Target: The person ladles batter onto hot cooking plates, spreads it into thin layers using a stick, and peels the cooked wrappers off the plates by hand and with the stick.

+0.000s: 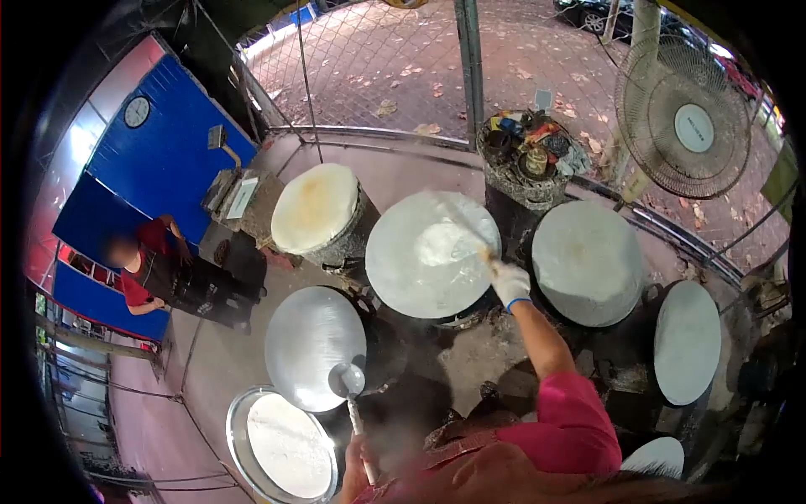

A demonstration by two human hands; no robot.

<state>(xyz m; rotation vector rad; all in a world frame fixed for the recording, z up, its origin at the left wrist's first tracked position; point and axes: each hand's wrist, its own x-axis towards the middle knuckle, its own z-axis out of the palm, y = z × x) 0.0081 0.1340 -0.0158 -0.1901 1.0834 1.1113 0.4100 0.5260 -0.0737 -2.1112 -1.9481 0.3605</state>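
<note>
My right hand [510, 284], in a white glove with a blue cuff, is closed on the wooden handle of a batter spreader [481, 250]. The spreader's pale far part is smeared by motion over a round griddle [399, 277]. White batter [441, 244] lies thick in the middle of this griddle, with a thinner film around it. My left hand [359, 454] grips the handle of a metal ladle [348, 380], low in view. The ladle's round bowl overlaps the lower edge of a shiny bare griddle [315, 340]. Beside it stands a wide metal basin [238, 428] of white batter.
A browned sheet [315, 206] covers the griddle at back left. Pale-coated griddles [586, 260] [688, 343] stand to the right. A cluttered drum [525, 189] and a fan [684, 126] are behind. At left stands another person [180, 277] near a blue panel [138, 160].
</note>
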